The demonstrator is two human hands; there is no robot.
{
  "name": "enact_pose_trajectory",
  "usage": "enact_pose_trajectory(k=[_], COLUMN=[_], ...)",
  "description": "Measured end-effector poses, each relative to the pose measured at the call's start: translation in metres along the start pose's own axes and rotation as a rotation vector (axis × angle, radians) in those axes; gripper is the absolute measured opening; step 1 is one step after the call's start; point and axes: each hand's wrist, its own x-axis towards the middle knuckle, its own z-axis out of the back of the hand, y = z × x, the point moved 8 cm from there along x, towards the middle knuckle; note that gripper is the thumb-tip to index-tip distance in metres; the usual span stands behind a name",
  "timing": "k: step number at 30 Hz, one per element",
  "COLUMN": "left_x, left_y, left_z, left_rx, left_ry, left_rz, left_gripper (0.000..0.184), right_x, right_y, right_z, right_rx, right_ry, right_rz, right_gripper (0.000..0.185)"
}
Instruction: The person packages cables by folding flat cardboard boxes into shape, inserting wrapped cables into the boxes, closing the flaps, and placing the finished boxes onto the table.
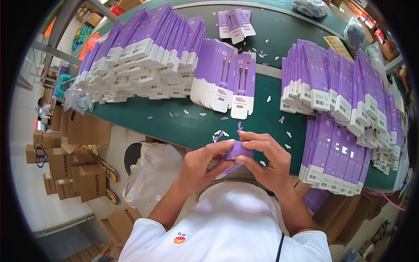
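A purple cardboard cable box (238,151) is held close to my body, at the front edge of the green table. My left hand (200,163) pinches its left side with thumb and fingers. On the other side, my right hand (268,160) grips the same box, thumb below and fingers over the top. The box's lower part is largely hidden behind my hands. Just beyond my fingers lie small purple and white paper scraps (220,134). Farther forward, a fanned row of flat purple-and-white boxes (218,85) shows printed cables and "PD65W".
Tall piles of purple boxes stand at left (144,48) and right (331,83) on the green table (150,117). A few more boxes (236,27) lie at the back. Below left are a white plastic bag (152,170) and brown cartons (89,179).
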Motion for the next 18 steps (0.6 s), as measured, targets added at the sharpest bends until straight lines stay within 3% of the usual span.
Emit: enact_pose_trajectory(k=[7, 10, 13, 18], left_x=[0.004, 0.005, 0.003, 0.0], left_y=[-0.004, -0.005, -0.015, -0.02], left_z=[0.006, 0.006, 0.004, 0.001], left_rx=[0.074, 0.101, 0.146, 0.155], left_ry=[-0.049, -0.057, -0.032, -0.035], left_rz=[-0.113, -0.136, -0.23, -0.258], left_gripper=[0.056, 0.057, 0.058, 0.06], right_x=[-0.015, -0.009, -0.01, 0.0], right_y=[-0.02, -0.011, -0.026, -0.004], right_z=[-0.001, 0.001, -0.002, 0.002], right_rx=[0.366, 0.376, 0.477, 0.014], right_ry=[-0.137, -0.05, -0.008, 0.036], right_rz=[-0.305, -0.276, -0.439, -0.378], right_gripper=[0.021, 0.011, 0.01, 0.011])
